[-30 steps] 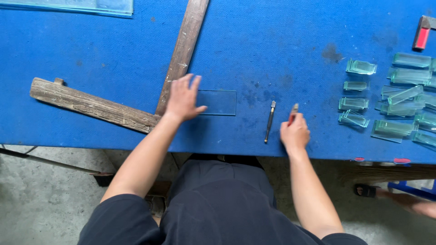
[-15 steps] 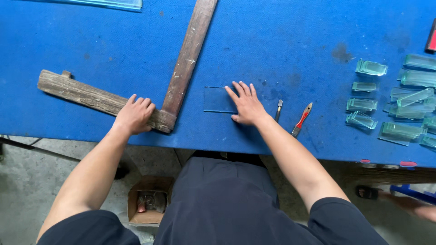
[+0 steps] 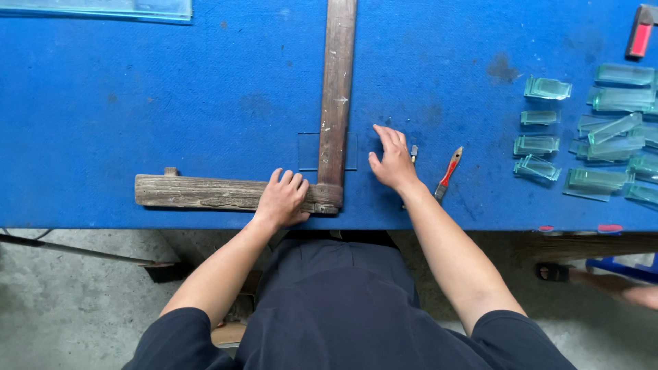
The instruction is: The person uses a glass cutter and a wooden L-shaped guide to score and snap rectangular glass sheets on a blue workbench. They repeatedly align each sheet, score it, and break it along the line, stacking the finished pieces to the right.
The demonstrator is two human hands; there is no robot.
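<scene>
Wood forms an L on the blue table (image 3: 171, 103): the wooden square (image 3: 335, 103) has its long blade pointing straight away from the person, its short stock lying along the near edge. The blade crosses a small glass sheet (image 3: 308, 151). The left hand (image 3: 282, 200) presses on the stock, fingers curled over it. The right hand (image 3: 393, 161) lies open and flat, holding nothing, just beside a glass cutter (image 3: 412, 153) and a red-handled tool (image 3: 448, 172).
</scene>
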